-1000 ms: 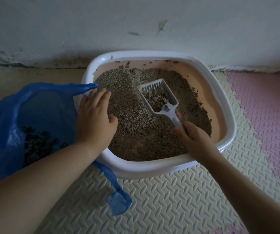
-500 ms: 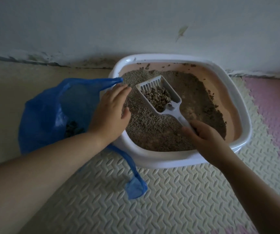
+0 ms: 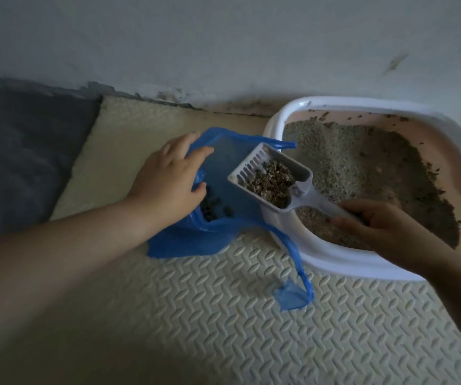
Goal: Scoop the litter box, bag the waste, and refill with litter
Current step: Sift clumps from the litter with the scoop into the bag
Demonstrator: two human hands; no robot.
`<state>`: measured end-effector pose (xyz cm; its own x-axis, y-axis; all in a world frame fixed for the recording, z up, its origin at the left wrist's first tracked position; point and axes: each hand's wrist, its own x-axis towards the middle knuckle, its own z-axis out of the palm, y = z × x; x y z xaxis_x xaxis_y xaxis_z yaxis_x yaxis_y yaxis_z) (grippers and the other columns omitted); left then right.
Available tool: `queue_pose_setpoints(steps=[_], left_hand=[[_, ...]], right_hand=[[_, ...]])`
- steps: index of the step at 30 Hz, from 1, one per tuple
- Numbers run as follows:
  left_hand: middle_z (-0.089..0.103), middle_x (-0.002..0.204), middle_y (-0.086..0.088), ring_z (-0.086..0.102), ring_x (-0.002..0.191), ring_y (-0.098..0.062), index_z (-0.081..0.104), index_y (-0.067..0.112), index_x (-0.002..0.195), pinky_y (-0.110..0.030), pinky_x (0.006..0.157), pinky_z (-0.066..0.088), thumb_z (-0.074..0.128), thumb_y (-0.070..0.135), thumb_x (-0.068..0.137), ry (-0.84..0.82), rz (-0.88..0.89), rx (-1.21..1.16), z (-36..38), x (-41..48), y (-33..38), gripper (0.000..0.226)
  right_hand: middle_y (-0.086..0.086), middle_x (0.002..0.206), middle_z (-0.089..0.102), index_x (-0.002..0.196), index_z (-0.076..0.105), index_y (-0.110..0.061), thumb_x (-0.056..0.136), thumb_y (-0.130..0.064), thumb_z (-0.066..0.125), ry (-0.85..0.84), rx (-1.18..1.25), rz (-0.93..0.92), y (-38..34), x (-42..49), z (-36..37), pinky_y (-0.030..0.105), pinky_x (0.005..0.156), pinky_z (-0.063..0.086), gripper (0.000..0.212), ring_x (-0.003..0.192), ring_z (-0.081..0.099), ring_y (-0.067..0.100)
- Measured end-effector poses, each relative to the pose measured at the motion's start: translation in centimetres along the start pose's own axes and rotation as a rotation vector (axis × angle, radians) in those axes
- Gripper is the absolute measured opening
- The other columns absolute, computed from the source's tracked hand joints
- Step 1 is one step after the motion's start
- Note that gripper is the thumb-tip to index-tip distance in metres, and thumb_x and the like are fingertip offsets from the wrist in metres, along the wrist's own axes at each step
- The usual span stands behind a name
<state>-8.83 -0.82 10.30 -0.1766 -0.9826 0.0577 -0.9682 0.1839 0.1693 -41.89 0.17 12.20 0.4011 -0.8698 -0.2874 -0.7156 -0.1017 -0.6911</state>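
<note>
We are mid-scooping: our right hand (image 3: 376, 223) grips the loaded scoop (image 3: 290, 162) over the blue bag (image 3: 223, 232), which our left hand (image 3: 168, 179) pinches open beside the litter box (image 3: 335, 259) on the mat (image 3: 223, 315). Dark clumps (image 3: 212, 209) already lie inside the bag, and the refill is not yet done.

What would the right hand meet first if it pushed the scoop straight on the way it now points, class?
Probably the blue bag, held open by the left hand: the scoop in the right hand points over the litter box rim at its mouth. Height is unclear.
</note>
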Motion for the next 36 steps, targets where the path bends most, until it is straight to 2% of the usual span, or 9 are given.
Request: queue_pose_setpoints(steps=[4, 10, 14, 18, 23, 27, 29, 31, 36], left_hand=[[0.037, 0.142, -0.004, 0.042, 0.127, -0.025, 0.034, 0.014, 0.145, -0.039, 0.095, 0.041, 0.057, 0.023, 0.09, -0.011, 0.0, 0.007, -0.5, -0.3, -0.7, 0.06], [0.034, 0.138, -0.004, 0.051, 0.109, -0.026, 0.025, 0.015, 0.148, -0.035, 0.069, 0.044, 0.055, 0.012, 0.089, -0.028, -0.048, -0.115, -0.3, -1.3, -1.4, 0.066], [0.029, 0.141, -0.002, 0.052, 0.107, -0.023, 0.021, 0.015, 0.15, -0.03, 0.073, 0.043, 0.057, 0.01, 0.088, -0.009, -0.155, -0.344, 0.5, -1.8, -1.6, 0.072], [0.03, 0.141, 0.0, 0.051, 0.106, -0.016, 0.022, 0.016, 0.15, -0.018, 0.077, 0.035, 0.061, 0.01, 0.086, 0.03, -0.253, -0.59, 0.7, -2.1, -2.3, 0.074], [0.033, 0.137, 0.003, 0.053, 0.107, -0.018, 0.023, 0.018, 0.15, -0.018, 0.083, 0.037, 0.064, 0.012, 0.084, 0.05, -0.311, -0.719, 1.2, -3.0, -3.3, 0.077], [0.033, 0.135, 0.005, 0.051, 0.09, -0.011, 0.021, 0.021, 0.15, -0.021, 0.081, 0.041, 0.064, 0.012, 0.085, 0.019, -0.302, -0.73, 1.5, -3.7, -3.7, 0.078], [0.033, 0.134, 0.005, 0.05, 0.089, -0.009, 0.021, 0.02, 0.15, -0.022, 0.082, 0.043, 0.064, 0.012, 0.085, 0.021, -0.292, -0.731, 1.6, -3.8, -4.0, 0.079], [0.034, 0.133, 0.003, 0.053, 0.091, -0.012, 0.022, 0.018, 0.15, -0.022, 0.082, 0.043, 0.064, 0.01, 0.085, 0.034, -0.283, -0.742, 1.8, -3.8, -4.1, 0.078], [0.031, 0.136, 0.004, 0.053, 0.104, -0.015, 0.019, 0.019, 0.151, -0.019, 0.084, 0.04, 0.063, 0.009, 0.085, 0.015, -0.273, -0.74, 1.9, -3.7, -3.5, 0.08]], right_hand=[[0.001, 0.062, 0.057, 0.085, 0.067, -0.024, 0.091, -0.036, 0.057, -0.113, -0.116, 0.004, -1.7, 2.1, 0.7, 0.026, 0.055, 0.039, 0.016, 0.051, 0.046, 0.002], [0.0, 0.073, 0.062, 0.089, 0.064, -0.018, 0.095, -0.038, 0.051, -0.147, -0.443, 0.005, -5.7, 6.6, 0.7, 0.034, 0.066, 0.049, 0.025, 0.065, 0.058, 0.015], [-0.003, 0.079, 0.062, 0.096, 0.063, -0.018, 0.095, -0.036, 0.049, -0.123, -0.65, -0.06, -9.4, 8.9, 1.8, 0.031, 0.067, 0.049, 0.023, 0.071, 0.058, 0.013], [-0.004, 0.079, 0.058, 0.104, 0.058, -0.023, 0.096, -0.033, 0.044, -0.076, -0.938, -0.188, -11.7, 9.9, 3.1, 0.032, 0.068, 0.051, 0.019, 0.075, 0.06, 0.018], [-0.01, 0.074, 0.045, 0.117, 0.049, -0.028, 0.098, -0.026, 0.046, -0.072, -1.173, -0.305, -12.5, 9.8, 4.1, 0.03, 0.057, 0.05, 0.019, 0.063, 0.054, 0.016], [-0.009, 0.086, 0.055, 0.126, 0.044, -0.031, 0.099, -0.025, 0.046, -0.052, -1.199, -0.311, -12.6, 9.1, 4.3, 0.029, 0.051, 0.045, 0.029, 0.068, 0.062, 0.017], [-0.009, 0.09, 0.056, 0.129, 0.041, -0.031, 0.099, -0.026, 0.045, -0.036, -1.196, -0.301, -12.5, 8.7, 4.4, 0.03, 0.053, 0.048, 0.031, 0.071, 0.062, 0.016], [-0.008, 0.092, 0.055, 0.133, 0.037, -0.031, 0.099, -0.026, 0.045, -0.019, -1.148, -0.285, -12.2, 8.3, 4.5, 0.031, 0.058, 0.053, 0.036, 0.075, 0.062, 0.016], [-0.008, 0.097, 0.057, 0.134, 0.036, -0.036, 0.099, -0.032, 0.041, 0.03, -1.065, -0.3, -10.8, 7.1, 4.9, 0.03, 0.061, 0.05, 0.035, 0.084, 0.062, 0.017]])
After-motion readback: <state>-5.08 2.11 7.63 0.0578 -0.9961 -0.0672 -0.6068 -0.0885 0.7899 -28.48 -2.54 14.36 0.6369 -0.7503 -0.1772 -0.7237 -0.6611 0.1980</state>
